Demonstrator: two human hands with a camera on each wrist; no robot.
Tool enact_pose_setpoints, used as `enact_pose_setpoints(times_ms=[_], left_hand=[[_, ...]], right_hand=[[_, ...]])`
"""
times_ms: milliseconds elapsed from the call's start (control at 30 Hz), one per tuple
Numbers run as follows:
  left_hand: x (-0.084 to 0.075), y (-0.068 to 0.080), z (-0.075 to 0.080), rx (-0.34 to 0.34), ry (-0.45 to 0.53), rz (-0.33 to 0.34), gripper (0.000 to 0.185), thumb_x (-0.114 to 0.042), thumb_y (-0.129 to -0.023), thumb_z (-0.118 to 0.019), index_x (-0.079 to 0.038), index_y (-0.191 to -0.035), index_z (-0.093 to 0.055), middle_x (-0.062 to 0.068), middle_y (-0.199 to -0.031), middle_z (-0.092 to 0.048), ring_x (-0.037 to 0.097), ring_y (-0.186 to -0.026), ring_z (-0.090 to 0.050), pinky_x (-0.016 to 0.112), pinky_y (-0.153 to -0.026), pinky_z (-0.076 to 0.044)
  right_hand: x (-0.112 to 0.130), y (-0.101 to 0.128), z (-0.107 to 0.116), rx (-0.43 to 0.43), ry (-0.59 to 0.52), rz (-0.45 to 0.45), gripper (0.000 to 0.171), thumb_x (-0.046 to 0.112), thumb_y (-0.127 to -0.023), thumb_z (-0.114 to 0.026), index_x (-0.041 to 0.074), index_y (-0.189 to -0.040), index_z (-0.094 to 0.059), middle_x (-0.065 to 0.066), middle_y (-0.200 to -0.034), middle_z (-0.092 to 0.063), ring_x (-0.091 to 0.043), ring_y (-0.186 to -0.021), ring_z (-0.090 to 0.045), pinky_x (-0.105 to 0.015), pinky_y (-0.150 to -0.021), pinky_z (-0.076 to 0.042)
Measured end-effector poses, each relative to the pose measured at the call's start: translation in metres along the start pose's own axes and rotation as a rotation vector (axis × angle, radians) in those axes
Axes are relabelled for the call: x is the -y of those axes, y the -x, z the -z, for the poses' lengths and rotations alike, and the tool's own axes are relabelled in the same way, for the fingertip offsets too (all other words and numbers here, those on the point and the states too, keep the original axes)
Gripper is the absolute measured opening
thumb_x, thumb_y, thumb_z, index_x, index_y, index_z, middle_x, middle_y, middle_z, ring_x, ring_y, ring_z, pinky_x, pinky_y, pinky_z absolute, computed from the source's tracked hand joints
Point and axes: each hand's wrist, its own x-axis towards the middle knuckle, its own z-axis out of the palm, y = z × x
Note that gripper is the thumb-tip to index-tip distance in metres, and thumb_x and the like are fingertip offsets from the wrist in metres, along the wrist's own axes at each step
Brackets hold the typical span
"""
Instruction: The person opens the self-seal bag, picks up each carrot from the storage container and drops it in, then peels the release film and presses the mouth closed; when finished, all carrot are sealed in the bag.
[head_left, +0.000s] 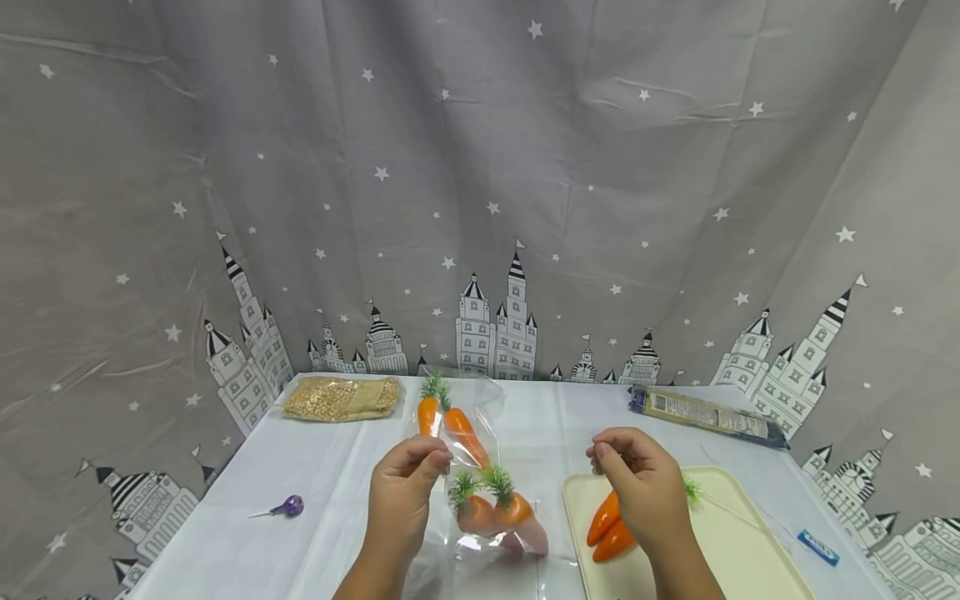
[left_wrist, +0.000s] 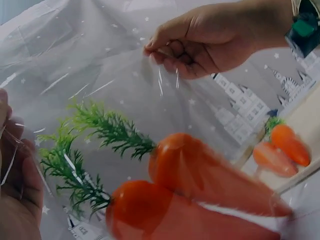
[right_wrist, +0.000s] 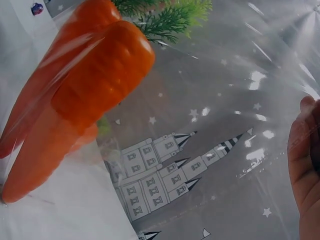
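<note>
My left hand (head_left: 437, 458) and right hand (head_left: 597, 454) each pinch an upper edge of a clear plastic bag (head_left: 480, 554), holding it spread above the table. Two orange toy carrots with green tops (head_left: 495, 510) lie in the bag's bottom, large in the left wrist view (left_wrist: 200, 175) and the right wrist view (right_wrist: 90, 85). The right hand's fingers (left_wrist: 165, 47) grip the film; the left hand (left_wrist: 15, 190) shows at that frame's edge. Two more carrots (head_left: 446, 421) show through the film farther back; I cannot tell whether they are inside. Another two carrots (head_left: 611, 529) lie on a cream tray (head_left: 735, 542).
On the white table, a packet of yellow grains (head_left: 341, 398) lies at back left and a long dark pasta packet (head_left: 705, 414) at back right. A purple lollipop (head_left: 288, 506) sits left, a small blue-white item (head_left: 817, 546) right. A grey starred curtain hangs behind.
</note>
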Motion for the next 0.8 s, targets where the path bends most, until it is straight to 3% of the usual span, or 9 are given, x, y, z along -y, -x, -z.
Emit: enact_pose_setpoints(times_ms=[133,267,367,600,800], left_hand=[[-0.005,-0.002,0.0,-0.046,-0.145,0.045,0.004,0.011,-0.091,-0.07,0.011,-0.095,-0.068,-0.002,-0.08,-0.069,0.008,-0.074,-0.065,0.021,-0.069,-0.059],[-0.009,-0.005,0.004,-0.019,-0.225,0.04,0.009,0.007,-0.092,-0.073,0.013,-0.096,-0.068,-0.002,-0.082,-0.07,0.009,-0.074,-0.066,0.023,-0.07,-0.06],[-0.01,-0.009,0.009,0.053,-0.217,0.03,0.008,0.008,-0.091,-0.073,0.012,-0.096,-0.068,-0.003,-0.086,-0.072,0.008,-0.078,-0.067,0.023,-0.072,-0.06],[-0.014,-0.018,0.024,0.291,-0.236,-0.02,0.008,0.006,-0.094,-0.07,0.006,-0.102,-0.071,-0.008,-0.096,-0.075,0.005,-0.088,-0.071,0.022,-0.077,-0.061],[-0.015,-0.021,0.026,0.368,-0.241,-0.068,0.012,0.007,-0.094,-0.07,0.004,-0.106,-0.071,-0.007,-0.1,-0.074,0.006,-0.09,-0.069,0.022,-0.076,-0.06]], right_hand=[[0.0,0.0,0.001,0.014,0.001,0.016,0.007,-0.001,-0.1,-0.066,0.003,-0.099,-0.072,-0.006,-0.088,-0.073,-0.017,-0.076,-0.067,-0.025,-0.071,-0.061],[-0.001,-0.001,0.002,0.03,-0.012,0.045,0.008,-0.002,-0.1,-0.066,0.001,-0.1,-0.072,-0.006,-0.088,-0.073,-0.017,-0.075,-0.067,-0.026,-0.07,-0.061],[-0.003,-0.001,0.004,0.043,-0.017,0.061,0.009,-0.002,-0.1,-0.065,0.001,-0.103,-0.073,-0.005,-0.089,-0.074,-0.017,-0.075,-0.067,-0.026,-0.071,-0.061],[-0.01,-0.005,0.01,0.069,-0.071,0.106,0.014,-0.006,-0.101,-0.062,0.001,-0.105,-0.074,-0.004,-0.09,-0.073,-0.015,-0.076,-0.067,-0.025,-0.072,-0.061],[-0.02,-0.009,0.013,0.146,-0.207,0.229,0.019,-0.014,-0.101,-0.055,-0.005,-0.103,-0.072,-0.006,-0.09,-0.069,-0.016,-0.076,-0.064,-0.024,-0.071,-0.059]])
